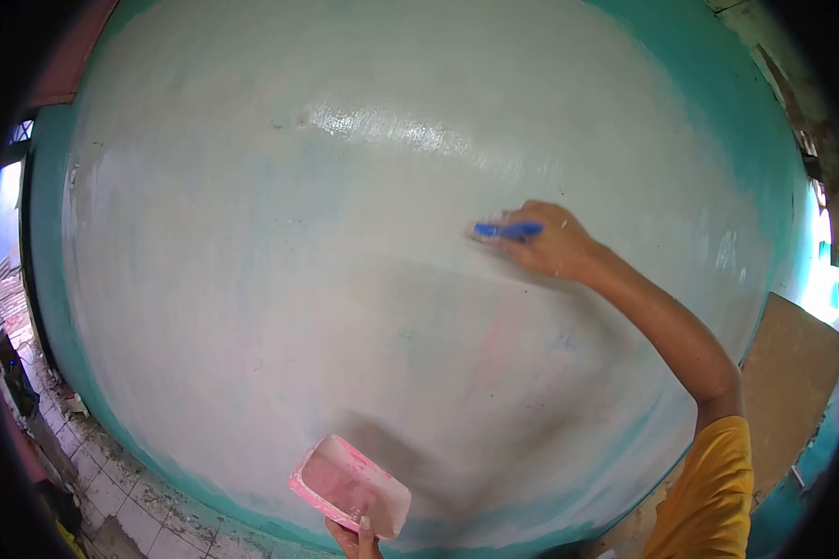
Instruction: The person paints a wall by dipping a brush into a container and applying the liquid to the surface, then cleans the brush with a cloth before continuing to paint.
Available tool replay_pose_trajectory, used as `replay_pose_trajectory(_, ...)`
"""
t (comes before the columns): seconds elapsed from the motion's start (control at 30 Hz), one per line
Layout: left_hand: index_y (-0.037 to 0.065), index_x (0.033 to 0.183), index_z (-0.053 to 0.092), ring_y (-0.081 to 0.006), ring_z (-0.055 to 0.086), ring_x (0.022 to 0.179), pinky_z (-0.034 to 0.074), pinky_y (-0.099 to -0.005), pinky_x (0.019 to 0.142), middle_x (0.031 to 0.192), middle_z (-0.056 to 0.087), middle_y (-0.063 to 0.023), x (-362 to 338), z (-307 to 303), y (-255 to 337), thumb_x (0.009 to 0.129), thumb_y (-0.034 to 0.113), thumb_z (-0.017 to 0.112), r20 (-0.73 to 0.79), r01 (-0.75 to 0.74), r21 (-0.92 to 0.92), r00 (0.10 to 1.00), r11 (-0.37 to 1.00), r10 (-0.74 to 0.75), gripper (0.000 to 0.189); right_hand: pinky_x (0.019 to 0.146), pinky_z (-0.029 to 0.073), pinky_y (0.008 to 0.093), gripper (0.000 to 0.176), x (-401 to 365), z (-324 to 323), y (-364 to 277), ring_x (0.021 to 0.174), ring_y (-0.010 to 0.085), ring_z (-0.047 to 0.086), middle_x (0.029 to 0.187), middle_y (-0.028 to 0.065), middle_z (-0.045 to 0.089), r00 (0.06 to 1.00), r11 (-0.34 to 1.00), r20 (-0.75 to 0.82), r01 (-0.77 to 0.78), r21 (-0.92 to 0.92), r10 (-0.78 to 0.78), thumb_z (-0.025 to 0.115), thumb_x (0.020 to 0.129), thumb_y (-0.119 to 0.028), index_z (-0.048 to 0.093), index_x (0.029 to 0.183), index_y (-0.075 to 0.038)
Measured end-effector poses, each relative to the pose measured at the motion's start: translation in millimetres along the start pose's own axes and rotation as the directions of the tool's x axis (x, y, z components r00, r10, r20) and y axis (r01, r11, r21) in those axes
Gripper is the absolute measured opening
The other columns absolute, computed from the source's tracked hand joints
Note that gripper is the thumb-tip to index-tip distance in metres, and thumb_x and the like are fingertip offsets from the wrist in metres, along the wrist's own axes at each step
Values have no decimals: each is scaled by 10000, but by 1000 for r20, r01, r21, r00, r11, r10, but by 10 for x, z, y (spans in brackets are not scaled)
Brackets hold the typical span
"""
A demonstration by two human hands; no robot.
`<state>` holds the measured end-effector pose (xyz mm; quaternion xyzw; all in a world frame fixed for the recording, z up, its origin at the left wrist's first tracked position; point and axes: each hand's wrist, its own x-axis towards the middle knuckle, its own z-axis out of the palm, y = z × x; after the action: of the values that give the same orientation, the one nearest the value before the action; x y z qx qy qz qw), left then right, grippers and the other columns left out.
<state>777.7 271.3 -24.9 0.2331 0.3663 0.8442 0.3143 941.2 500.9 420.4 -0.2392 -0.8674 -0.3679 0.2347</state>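
Blue spreader (508, 229), seen from the head camera right of the frame's centre, lies flat against the pale-coated wall (252, 261). The right hand (555, 247) has its fingers curled close together round the tool. A wet, glossy patch (391, 130) shines above it in the upper middle, and teal shows around the coat's edges. At the bottom centre the left hand (356, 542) holds a pink tray (350, 484) clear of the wall, thumb over the near rim. The other fingers are cut off by the frame, so their set cannot be told. The step in hand looks like smoothing the coat. A further stroke would call for steady, even pressure with the blade kept flat. A yellow sleeve (713, 494) fills the lower right and a tiled floor (112, 484) the lower left.
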Motion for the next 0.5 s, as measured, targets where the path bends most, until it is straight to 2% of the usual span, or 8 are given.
replay_pose_trajectory(0.03, 13, 1383, 304, -233, 476, 1202, 414, -374, 989, 1335, 466, -137, -5, 2, 27, 948, 267, 645, 1, 1, -1, 1000, 1000, -1, 609, 880, 513, 406, 323, 84, -35, 59, 969, 321, 632, 1102, 102, 699, 998, 999, -55, 33, 5, -32, 534, 957, -372, 692, 1163, -179)
replay_pose_trajectory(0.1, 11, 1383, 296, -236, 460, 1215, 398, -382, 1004, 1340, 455, -140, -16, 24, 79, 954, 276, 638, 24, 38, 1, 999, 999, -38, 610, 919, 501, 401, 515, 375, -402, 320, 1044, 323, 647, 1091, 125, 705, 976, 968, -11, -215, 132, 218, 531, 898, -594, 698, 1190, -204)
replay_pose_trajectory(0.17, 8, 1387, 293, -240, 453, 1220, 387, -384, 1013, 1345, 447, -140, -24, 36, 137, 956, 280, 635, 25, 28, 21, 999, 999, -28, 613, 913, 506, 405, 552, 740, -586, 881, 1026, 313, 660, 1081, 133, 708, 943, 972, -240, -236, 11, 232, 548, 863, -646, 700, 1196, -233)
replay_pose_trajectory(0.27, 2, 1396, 287, -246, 440, 1229, 372, -382, 1024, 1354, 434, -140, -6, 42, 155, 959, 288, 630, 23, 13, 15, 1000, 1000, -13, 625, 902, 507, 431, 474, 1145, -1026, 1267, 1010, 343, 649, 1071, 153, 704, 823, 903, -439, -425, -55, 361, 599, 899, -523, 704, 1140, -129)
replay_pose_trajectory(0.37, -3, 1408, 274, -252, 433, 1240, 365, -382, 1031, 1363, 427, -144, 30, 2, 133, 960, 290, 627, -2, -4, 12, 1000, 1000, 4, 642, 886, 511, 444, 449, 1201, -1061, 1029, 997, 351, 651, 1040, 152, 708, 756, 872, -589, -460, -169, 285, 584, 920, -486, 689, 1131, -104)
replay_pose_trajectory(0.4, -4, 1414, 265, -256, 433, 1246, 364, -386, 1034, 1368, 425, -147, 37, -21, 127, 960, 288, 626, -23, -6, 34, 1000, 999, 7, 650, 850, 519, 448, 353, 1130, -970, 795, 945, 356, 643, 973, 136, 710, 773, 871, -555, -463, -164, 307, 585, 925, -376, 682, 1131, -106)
replay_pose_trajectory(0.47, 0, 1417, 258, -258, 433, 1250, 364, -390, 1037, 1375, 421, -150, 49, -57, 168, 958, 277, 628, -39, -7, 56, 999, 998, 9, 652, 805, 529, 453, 263, 977, -440, 661, 914, 337, 623, 956, 114, 699, 853, 937, -520, -210, -280, 36, 572, 908, -253, 682, 1117, -138)
replay_pose_trajectory(0.5, 4, 1420, 251, -260, 433, 1253, 365, -394, 1040, 1382, 417, -153, 60, -64, 176, 956, 265, 630, -52, -11, 73, 999, 997, 15, 654, 770, 536, 437, 282, 829, -276, 359, 898, 313, 604, 983, 92, 690, 932, 948, -354, -175, -267, 72, 564, 878, -172, 668, 1140, -174)
